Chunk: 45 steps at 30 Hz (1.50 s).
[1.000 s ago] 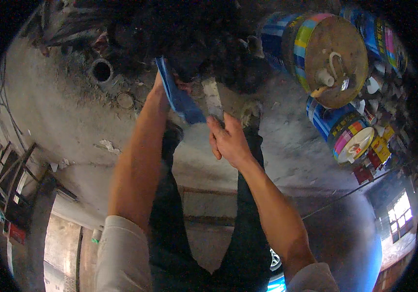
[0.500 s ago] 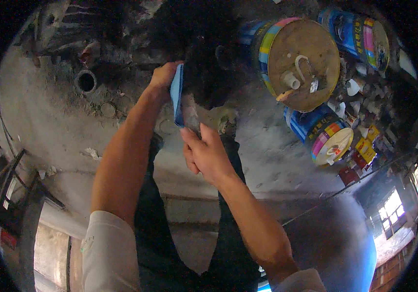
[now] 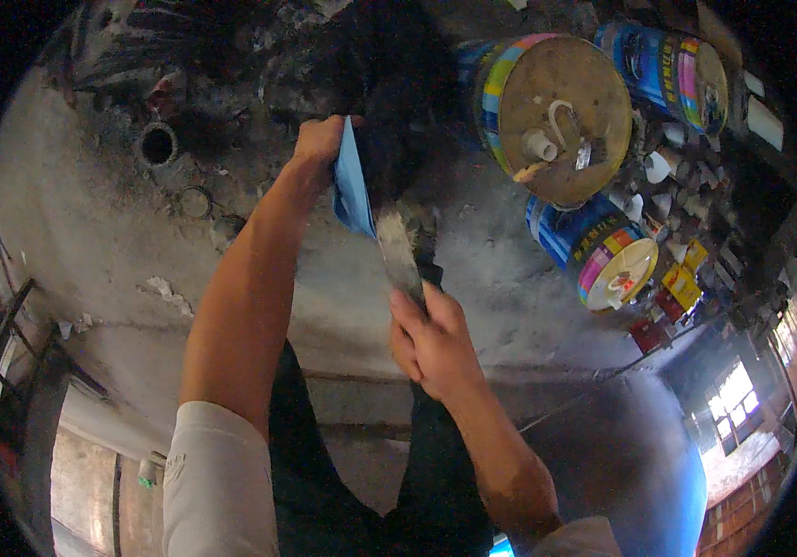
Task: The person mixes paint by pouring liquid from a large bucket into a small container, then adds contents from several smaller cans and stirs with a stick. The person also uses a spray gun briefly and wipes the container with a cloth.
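My left hand (image 3: pixel 321 139) is closed at the upper end of a thin light-blue sheet-like piece (image 3: pixel 354 190), seen nearly edge-on. Some of its fingers are hidden, and the exact kind of the piece does not show. Lower and to the right, my right hand (image 3: pixel 436 343) wraps round the near end of a flat, greyish, putty-knife-like tool (image 3: pixel 399 251). The tool's far end points up toward the lower corner of the blue piece; I cannot tell whether they touch. Behind them lies a very dark mass (image 3: pixel 398 102) whose shape is unclear.
A large drum with a brown, dirty top (image 3: pixel 594 102) stands at right, small items on it. Blue labelled buckets stand beside it, one behind (image 3: pixel 659 70) and one nearer (image 3: pixel 603 246). Scraps and small boxes (image 3: pixel 682 288) litter the far right. A round hollow pipe end (image 3: pixel 157 145) stands left.
My right hand has drawn back down and to the right with the tool, away from the blue piece. The blue piece's lower end has swung right and shows more of its face.
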{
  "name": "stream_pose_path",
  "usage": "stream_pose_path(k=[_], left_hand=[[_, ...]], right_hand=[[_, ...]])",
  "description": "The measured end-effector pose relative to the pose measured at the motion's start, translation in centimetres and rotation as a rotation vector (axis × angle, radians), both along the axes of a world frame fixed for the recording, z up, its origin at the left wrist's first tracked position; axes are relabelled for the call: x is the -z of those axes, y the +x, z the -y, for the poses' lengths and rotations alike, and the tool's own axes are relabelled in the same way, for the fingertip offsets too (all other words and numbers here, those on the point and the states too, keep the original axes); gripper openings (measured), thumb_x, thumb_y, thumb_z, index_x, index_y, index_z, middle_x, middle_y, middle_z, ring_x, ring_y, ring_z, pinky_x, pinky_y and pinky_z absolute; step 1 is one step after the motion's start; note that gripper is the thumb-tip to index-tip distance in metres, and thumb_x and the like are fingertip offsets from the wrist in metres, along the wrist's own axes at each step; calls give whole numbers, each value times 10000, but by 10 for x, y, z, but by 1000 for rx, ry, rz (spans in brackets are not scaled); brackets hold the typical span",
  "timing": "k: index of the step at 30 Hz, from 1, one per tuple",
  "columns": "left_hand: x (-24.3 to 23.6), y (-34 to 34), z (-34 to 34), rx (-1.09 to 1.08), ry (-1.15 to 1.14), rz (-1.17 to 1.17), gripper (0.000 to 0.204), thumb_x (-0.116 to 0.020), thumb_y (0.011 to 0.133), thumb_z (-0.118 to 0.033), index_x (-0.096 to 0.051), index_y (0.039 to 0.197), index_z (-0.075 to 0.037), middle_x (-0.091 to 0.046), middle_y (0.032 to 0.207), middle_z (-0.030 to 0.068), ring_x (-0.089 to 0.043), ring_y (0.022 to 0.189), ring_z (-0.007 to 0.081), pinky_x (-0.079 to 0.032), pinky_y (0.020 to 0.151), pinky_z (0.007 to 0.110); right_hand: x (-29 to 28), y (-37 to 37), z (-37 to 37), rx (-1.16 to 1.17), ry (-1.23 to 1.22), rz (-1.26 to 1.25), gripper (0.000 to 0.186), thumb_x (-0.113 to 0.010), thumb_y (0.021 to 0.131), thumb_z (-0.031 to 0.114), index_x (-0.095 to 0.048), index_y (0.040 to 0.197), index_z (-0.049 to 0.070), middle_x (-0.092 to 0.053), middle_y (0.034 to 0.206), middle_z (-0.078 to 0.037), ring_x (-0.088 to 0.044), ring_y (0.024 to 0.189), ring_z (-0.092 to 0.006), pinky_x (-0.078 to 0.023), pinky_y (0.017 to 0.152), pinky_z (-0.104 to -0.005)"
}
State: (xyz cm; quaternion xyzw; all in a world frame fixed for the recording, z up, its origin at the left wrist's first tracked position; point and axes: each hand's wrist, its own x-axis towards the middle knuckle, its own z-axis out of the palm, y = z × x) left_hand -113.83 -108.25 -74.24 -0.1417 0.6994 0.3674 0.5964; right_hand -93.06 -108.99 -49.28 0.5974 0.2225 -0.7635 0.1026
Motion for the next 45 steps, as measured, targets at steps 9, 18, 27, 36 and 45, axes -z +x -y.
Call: stream_pose_path(k=[9,18,27,36,45], left_hand=[[30,-101,72,-234,258,229,639,-592,944,-564,-565,1379,-96,-695,1130,114,-683,918,243,-563,748,390],[-4,-20,73,-470,548,288,483,-494,1015,-553,-641,1143,-110,-614,681,8,-382,376,98,-347,394,271],[-26,-12,49,-110,77,122,320,-653,936,-334,-732,933,-24,-637,722,45,-541,523,156,-401,466,306],[-16,-37,35,-140,17,-143,348,-624,934,-285,-747,1166,-55,-685,988,77,-621,781,242,-522,729,386],[-23,-48,34,-144,278,45,417,-670,944,-378,-671,1246,-90,-663,924,41,-580,665,126,-418,460,275]], right_hand=[[-27,69,18,-79,181,22,251,-531,1057,298,-562,1076,49,-585,696,-26,-543,535,-89,-426,503,-237],[71,-14,28,-57,258,-141,224,-501,1071,231,-523,980,27,-566,680,-42,-539,498,-128,-453,489,-315],[60,-42,22,-312,227,-62,224,-508,1064,239,-455,947,55,-490,574,-43,-474,401,-132,-364,384,-320],[-8,-6,34,-232,75,-90,193,-504,1069,234,-493,986,60,-508,572,-27,-466,397,-119,-373,385,-292],[-14,4,15,-30,-109,-186,199,-540,1060,272,-524,1011,80,-528,573,-37,-499,403,-120,-406,376,-296]])
